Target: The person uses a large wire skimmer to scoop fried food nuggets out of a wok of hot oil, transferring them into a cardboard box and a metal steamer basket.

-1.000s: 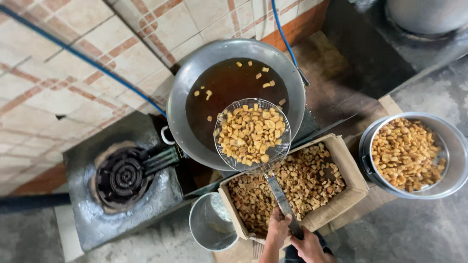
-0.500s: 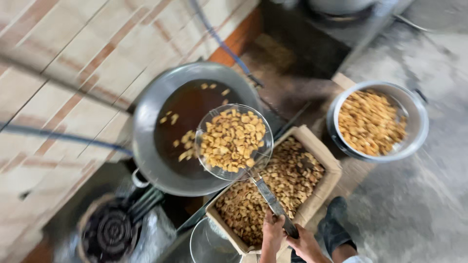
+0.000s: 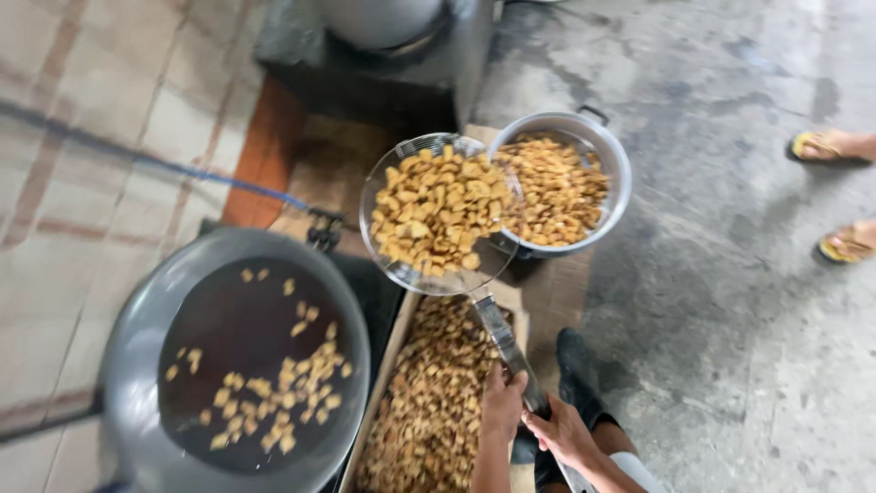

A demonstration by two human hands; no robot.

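Both your hands grip the metal handle [image 3: 506, 342] of the wire skimmer [image 3: 438, 215]: left hand [image 3: 504, 400] higher up, right hand [image 3: 561, 434] just behind it. The skimmer, heaped with golden fried pieces [image 3: 436, 210], hangs between the cardboard box [image 3: 392, 365] and the steel pot [image 3: 558, 183] (its basket overlapping the pot's rim).

Open concrete floor [image 3: 730, 301] lies free to the right, up to two sandalled feet [image 3: 835, 146] at far right. Left is blocked: wok of dark oil [image 3: 233, 365], cardboard box of fried pieces [image 3: 429, 402], metal pot [image 3: 566, 178] crowd together. Loaded skimmer [image 3: 438, 215] overhangs box and pot rim.
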